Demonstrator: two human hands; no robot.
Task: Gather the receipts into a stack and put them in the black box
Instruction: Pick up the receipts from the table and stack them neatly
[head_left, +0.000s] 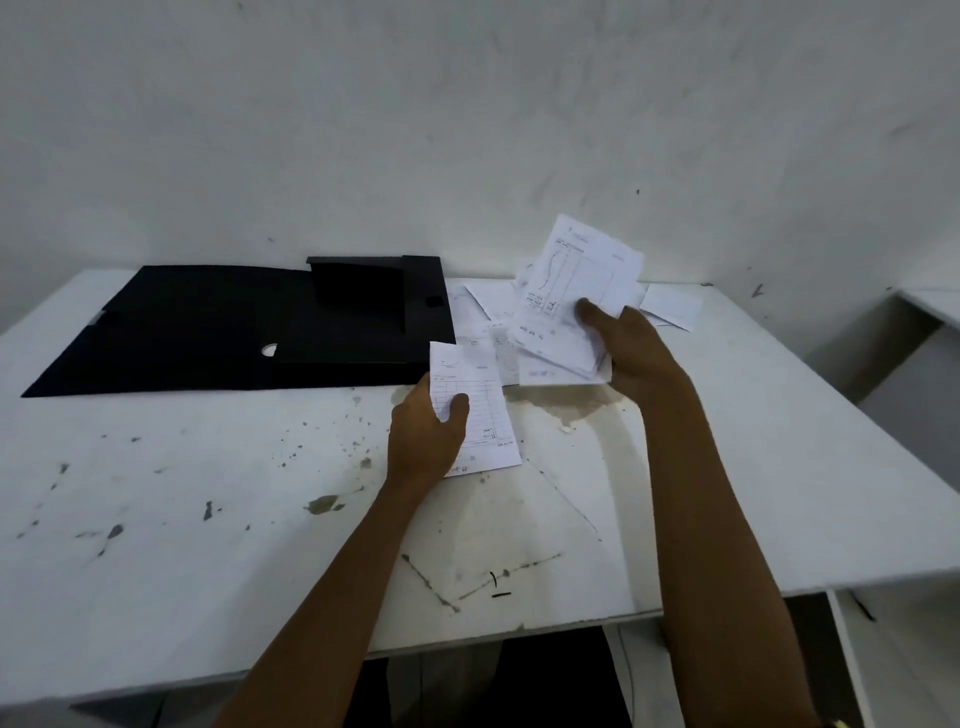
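- My right hand (631, 358) is closed on a fanned bundle of receipts (576, 301), right of centre; a loose grip could spill sheets.
- My left hand (426, 441) pinches one receipt (483, 415), centre frame.
- Loose receipts (670, 306) still lie on the tabletop (208, 493); I might miss them.
- The black box (358, 317) lies open at left.

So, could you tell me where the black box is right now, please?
In the head view, the black box lies open at the table's far left, against the wall, just left of the loose receipts and beyond the left hand.
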